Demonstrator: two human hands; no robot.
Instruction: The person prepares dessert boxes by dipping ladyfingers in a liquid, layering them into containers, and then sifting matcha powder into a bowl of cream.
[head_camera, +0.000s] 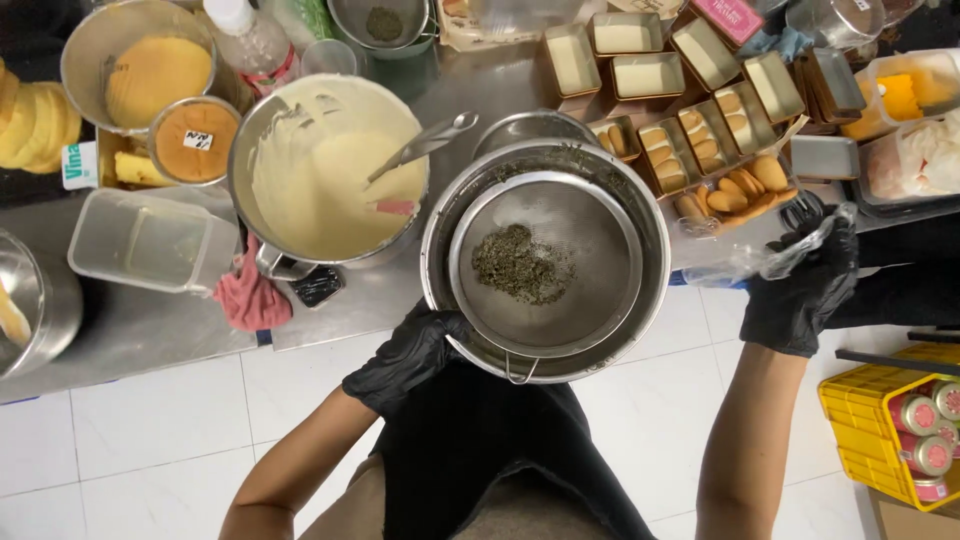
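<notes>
The left hand (405, 355), in a black glove, grips the near rim of the one steel bowl (645, 290), which holds one round sieve (545, 262) with a clump of dark green leaves (522, 263) in its mesh, held just off the counter's edge. The right hand (800, 285), also gloved, is closed on a crumpled clear plastic bag (745, 262) just right of the bowl. Beyond the bowl stand one pot of pale batter (330, 170) with a spoon, three filled cream loaf tins (620, 50) and four tins of biscuits (700, 150).
</notes>
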